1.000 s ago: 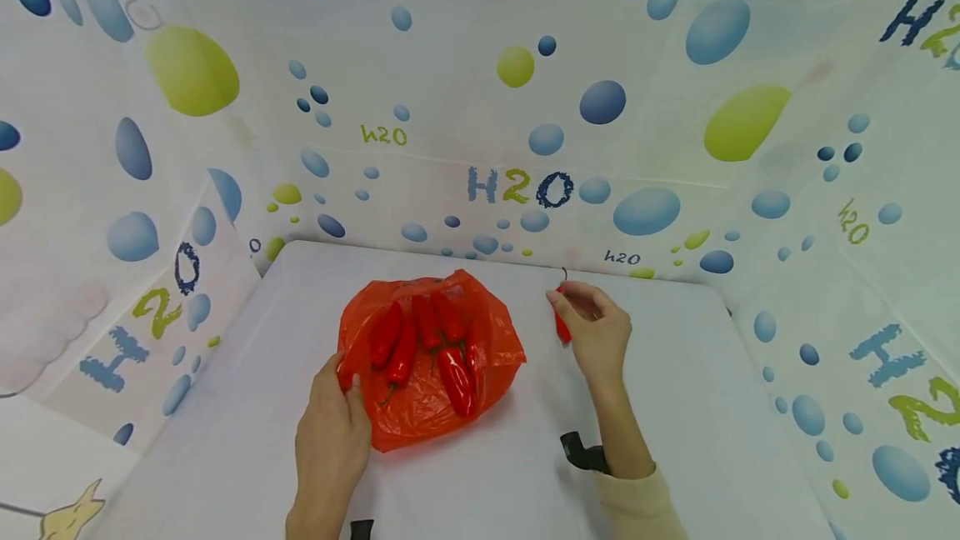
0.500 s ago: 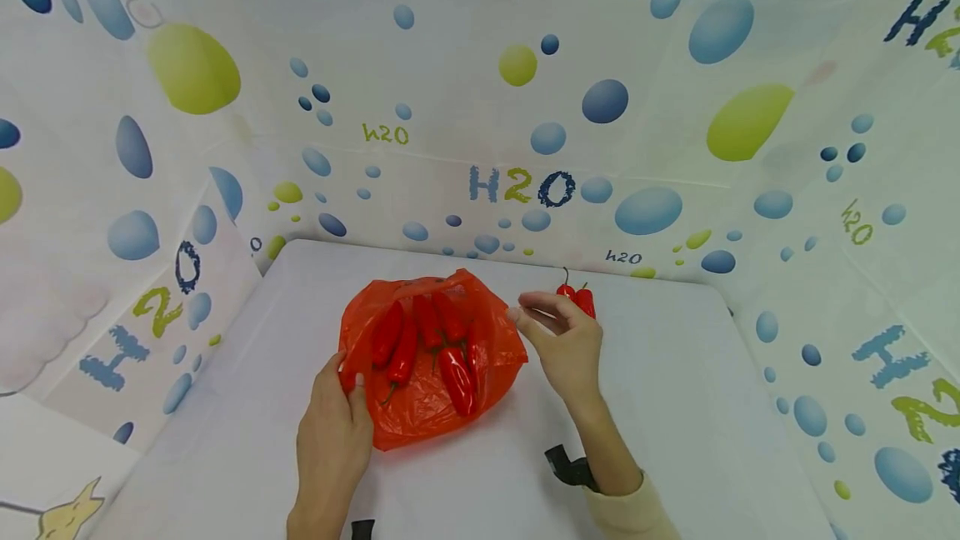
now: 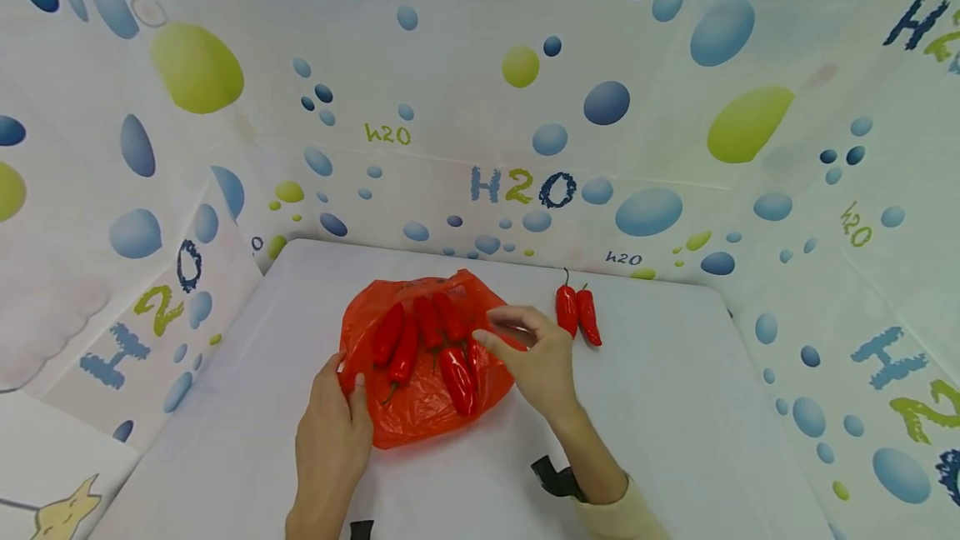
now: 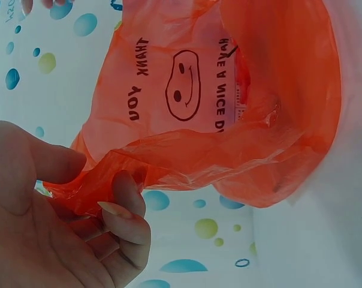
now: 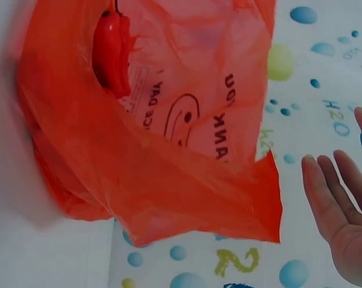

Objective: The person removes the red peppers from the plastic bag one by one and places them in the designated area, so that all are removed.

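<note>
White tabletop (image 3: 675, 407) spreads across the lower part of my head view, in front of a patterned backdrop (image 3: 450, 65). Closest to me, a pale sleeve (image 3: 621, 511) covers the right forearm, with a black piece (image 3: 555, 477) at the wrist. On the left I see the person's left hand (image 3: 330, 432) grasping the near-left edge of a red plastic bag (image 3: 412, 427), the edge caught between thumb and fingers. Across from it, the right hand (image 3: 542, 365) is released, fingers loosely bent and parted, over the bag's right rim; my right wrist view shows its fingertips apart from the plastic. The bag lies with its mouth toward me, and several glossy red peppers (image 3: 457, 380) rest inside. Through my left wrist view I make out a smiling face (image 4: 184, 84) and lettering printed on the plastic. Farther back, right of the bag, two more peppers (image 3: 588, 317) lie side by side on the table. Beyond them, the backdrop carries blue and green ovals and "H2O" lettering.
</note>
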The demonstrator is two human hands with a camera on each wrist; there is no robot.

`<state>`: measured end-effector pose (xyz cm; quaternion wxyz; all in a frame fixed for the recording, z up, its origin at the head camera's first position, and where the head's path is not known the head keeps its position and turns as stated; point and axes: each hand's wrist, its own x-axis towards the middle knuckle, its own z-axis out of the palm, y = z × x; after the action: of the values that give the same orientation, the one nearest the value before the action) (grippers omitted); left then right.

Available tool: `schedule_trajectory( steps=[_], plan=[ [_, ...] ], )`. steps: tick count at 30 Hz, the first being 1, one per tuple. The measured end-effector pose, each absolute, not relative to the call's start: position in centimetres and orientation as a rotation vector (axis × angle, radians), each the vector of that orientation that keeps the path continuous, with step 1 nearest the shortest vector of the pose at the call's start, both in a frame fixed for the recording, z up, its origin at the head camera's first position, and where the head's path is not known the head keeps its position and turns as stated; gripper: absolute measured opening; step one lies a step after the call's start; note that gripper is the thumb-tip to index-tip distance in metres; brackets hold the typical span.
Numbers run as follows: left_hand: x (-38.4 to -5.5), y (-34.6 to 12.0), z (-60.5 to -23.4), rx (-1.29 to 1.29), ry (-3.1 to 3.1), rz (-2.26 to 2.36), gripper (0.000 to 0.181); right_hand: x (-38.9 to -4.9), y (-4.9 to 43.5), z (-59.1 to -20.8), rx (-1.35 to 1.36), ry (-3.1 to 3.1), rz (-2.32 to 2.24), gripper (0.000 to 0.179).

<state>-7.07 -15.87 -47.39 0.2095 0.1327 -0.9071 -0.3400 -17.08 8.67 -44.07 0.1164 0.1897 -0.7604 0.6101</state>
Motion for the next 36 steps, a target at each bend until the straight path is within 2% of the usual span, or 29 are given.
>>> schedule_trajectory(
  steps=[7, 16, 27, 36],
  plan=[
    [-7.0, -15.9, -47.2, 0.383, -2.531, -0.950, 0.048, -16.5, 7.0, -45.3, 0.642, -2.379, 1.676, 0.034],
    [-6.9, -16.0, -47.2, 0.395, -2.538, -0.952, 0.049, -16.3, 5.3, -47.1, 0.619, -2.601, 1.642, 0.038],
    [-6.9, -16.1, -47.0, 0.407, -2.549, -0.946, 0.048, -15.9, 4.3, -48.8, 0.555, -2.851, 1.238, 0.052],
    [-7.0, -16.1, -47.1, 0.393, -2.556, -0.957, 0.048, -15.8, 4.1, -50.0, 0.572, -2.916, 1.103, 0.055]
  ],
)
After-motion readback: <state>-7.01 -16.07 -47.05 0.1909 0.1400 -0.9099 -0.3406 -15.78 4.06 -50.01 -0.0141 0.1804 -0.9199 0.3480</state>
